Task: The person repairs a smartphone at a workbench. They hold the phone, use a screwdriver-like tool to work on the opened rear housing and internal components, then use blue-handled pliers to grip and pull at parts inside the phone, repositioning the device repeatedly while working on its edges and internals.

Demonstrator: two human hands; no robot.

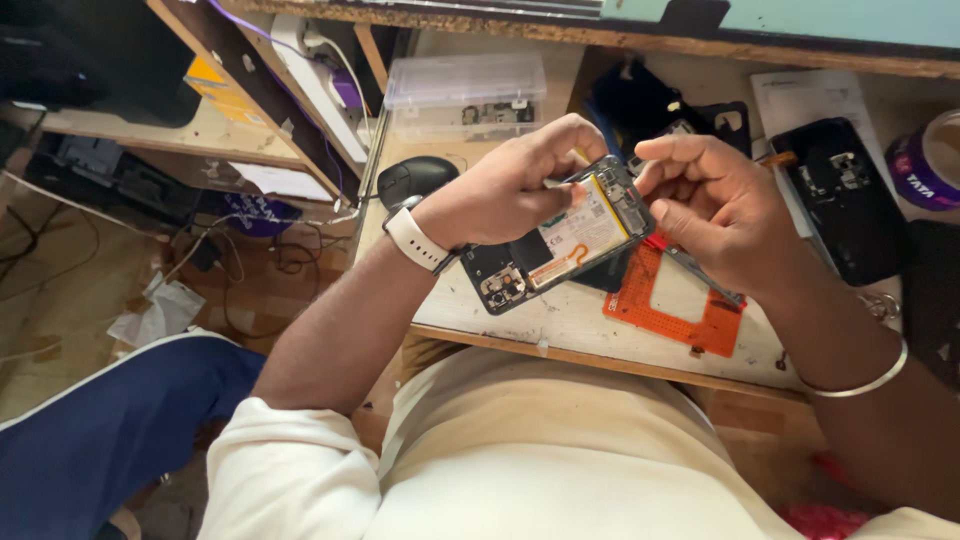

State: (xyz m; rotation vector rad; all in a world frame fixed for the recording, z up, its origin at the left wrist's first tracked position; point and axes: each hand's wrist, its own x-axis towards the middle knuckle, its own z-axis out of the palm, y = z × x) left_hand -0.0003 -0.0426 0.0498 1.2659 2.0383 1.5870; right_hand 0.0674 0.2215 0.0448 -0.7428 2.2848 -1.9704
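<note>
Currently the opened phone (560,240) is lying tilted above the near edge of the surface (570,320), its back removed so that a pale battery with an orange strip and dark circuit parts are showing. The left hand (500,190), wearing a white wristband, is gripping the phone's upper side, its fingers (560,135) clenching round the frame. The right hand (710,205), with a silver bangle on its wrist, is pinching the phone's far corner; what its fingers are pressing there is hidden behind the knuckles. Part of an orange mat (680,300) is lying under the phone and the right hand, its far side covered. A black mouse (415,178) is sitting just beside the left hand, a clear plastic box (465,95) is standing further back, and a black phone shell (840,195) is lying near the right hand. A purple tape roll (930,160) is being cut off by the picture's edge. Little bare surface is showing around the hands.
</note>
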